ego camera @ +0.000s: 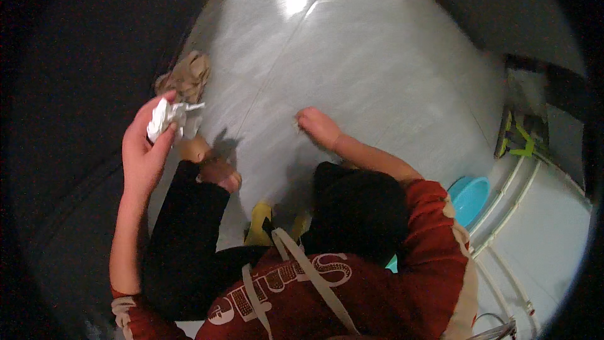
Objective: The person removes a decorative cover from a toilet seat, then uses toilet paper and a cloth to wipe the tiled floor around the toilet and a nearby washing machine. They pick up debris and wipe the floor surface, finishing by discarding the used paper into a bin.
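Crumpled white paper or thin plastic (pixel 163 120) is bunched in my left hand (pixel 144 139), raised at the left, thumb pressed against it. Behind that hand lies a crumpled brown cloth or paper (pixel 188 73) along the dark edge of the floor. My right hand (pixel 318 125) reaches down to the grey floor (pixel 339 56), its fingers bent together. A small pale bit (pixel 297 125) shows at the fingertips; whether they grip it is unclear.
A blue plastic basin (pixel 469 200) stands at the right, beside white pipes (pixel 500 208). Further out is a lime-green plastic tool (pixel 523 144) against a dark panel. Between my knees, clad in black trousers (pixel 363 208), a yellow object (pixel 259 222) is partly hidden.
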### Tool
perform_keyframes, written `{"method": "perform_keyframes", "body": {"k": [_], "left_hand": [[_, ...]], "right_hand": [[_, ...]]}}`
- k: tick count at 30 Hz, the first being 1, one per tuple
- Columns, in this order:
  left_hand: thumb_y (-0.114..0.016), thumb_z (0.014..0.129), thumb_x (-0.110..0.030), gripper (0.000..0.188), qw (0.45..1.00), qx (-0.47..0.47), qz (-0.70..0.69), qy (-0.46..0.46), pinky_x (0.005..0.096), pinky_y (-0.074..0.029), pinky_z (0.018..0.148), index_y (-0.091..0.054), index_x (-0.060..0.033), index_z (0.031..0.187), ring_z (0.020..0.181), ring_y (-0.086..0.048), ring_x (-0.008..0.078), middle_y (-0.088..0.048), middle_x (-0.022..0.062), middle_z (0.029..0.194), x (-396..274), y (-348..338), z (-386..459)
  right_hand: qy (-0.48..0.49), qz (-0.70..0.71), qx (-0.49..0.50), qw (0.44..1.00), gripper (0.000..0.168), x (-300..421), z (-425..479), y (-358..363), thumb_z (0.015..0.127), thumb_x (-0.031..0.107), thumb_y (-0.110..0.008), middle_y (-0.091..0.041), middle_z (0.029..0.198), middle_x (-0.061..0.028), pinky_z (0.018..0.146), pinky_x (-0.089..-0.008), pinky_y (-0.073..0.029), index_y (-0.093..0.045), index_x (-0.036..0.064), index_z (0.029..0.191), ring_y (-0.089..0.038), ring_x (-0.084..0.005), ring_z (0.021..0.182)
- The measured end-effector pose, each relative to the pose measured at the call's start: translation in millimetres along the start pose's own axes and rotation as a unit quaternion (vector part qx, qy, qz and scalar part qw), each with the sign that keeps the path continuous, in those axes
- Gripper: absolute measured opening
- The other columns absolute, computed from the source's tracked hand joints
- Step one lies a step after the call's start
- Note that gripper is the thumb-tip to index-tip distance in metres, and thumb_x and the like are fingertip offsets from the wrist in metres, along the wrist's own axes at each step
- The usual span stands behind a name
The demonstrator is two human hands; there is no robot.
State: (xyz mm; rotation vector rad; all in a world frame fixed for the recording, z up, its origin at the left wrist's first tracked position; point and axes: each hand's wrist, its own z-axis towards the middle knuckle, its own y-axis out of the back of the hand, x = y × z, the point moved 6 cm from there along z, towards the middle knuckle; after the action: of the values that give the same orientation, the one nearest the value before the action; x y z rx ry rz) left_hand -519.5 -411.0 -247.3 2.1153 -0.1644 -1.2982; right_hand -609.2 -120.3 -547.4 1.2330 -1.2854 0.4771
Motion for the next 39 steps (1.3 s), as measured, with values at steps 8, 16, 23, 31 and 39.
{"method": "perform_keyframes", "body": {"k": [8,16,23,31,39], "left_hand": [[-0.058,0.087,-0.002,0.028,0.992,0.089,-0.044,0.082,0.0222,-0.043,0.075,-0.062,-0.0034,0.115,0.085,-0.053,0.0069,-0.061,-0.0008,0.095,40,-13,20],[-0.058,0.084,-0.002,0.027,0.995,0.093,0.025,0.019,0.0242,-0.043,0.077,-0.063,-0.0029,0.11,0.084,-0.053,0.0084,-0.06,0.0003,0.092,6,12,14],[-0.059,0.083,0.0,0.027,0.992,0.115,0.048,0.015,0.0254,-0.044,0.08,-0.063,-0.0022,0.109,0.087,-0.055,0.0107,-0.061,0.0037,0.095,-16,12,17],[-0.061,0.081,0.0,0.025,0.994,0.096,0.051,0.033,0.0281,-0.045,0.081,-0.063,-0.0006,0.106,0.089,-0.059,0.0155,-0.062,0.0082,0.097,2,17,12],[-0.063,0.081,-0.002,0.026,0.992,0.087,0.09,-0.025,0.028,-0.045,0.08,-0.063,-0.0003,0.107,0.089,-0.059,0.0152,-0.063,0.0082,0.096,-1,15,9]], "right_hand": [[-0.127,-0.226,-0.31,0.915,0.018,-68,15,183,0.085,0.009,-0.054,-0.06,0.102,-0.0165,0.084,-0.0417,-0.046,-0.061,0.006,0.102,-0.057,-0.0348,0.097],[-0.17,-0.24,-0.514,0.806,0.007,-40,30,246,0.076,0.005,-0.062,-0.063,0.092,-0.0128,0.079,-0.0395,-0.046,-0.066,0.005,0.082,-0.059,-0.0307,0.087],[-0.052,-0.003,-0.151,0.987,0.023,29,99,59,0.089,0.018,-0.048,-0.059,0.1,-0.0125,0.084,-0.0358,-0.046,-0.062,0.004,0.1,-0.057,-0.0259,0.098],[-0.197,-0.061,-0.495,0.844,0.017,-53,53,286,0.086,0.006,-0.051,-0.062,0.097,-0.0147,0.083,-0.0398,-0.048,-0.064,0.001,0.096,-0.061,-0.03,0.091],[-0.092,0.206,-0.389,0.893,0.026,9,180,174,0.092,0.022,-0.048,-0.062,0.089,-0.012,0.082,-0.0349,-0.045,-0.06,-0.001,0.094,-0.058,-0.0212,0.087]]}}
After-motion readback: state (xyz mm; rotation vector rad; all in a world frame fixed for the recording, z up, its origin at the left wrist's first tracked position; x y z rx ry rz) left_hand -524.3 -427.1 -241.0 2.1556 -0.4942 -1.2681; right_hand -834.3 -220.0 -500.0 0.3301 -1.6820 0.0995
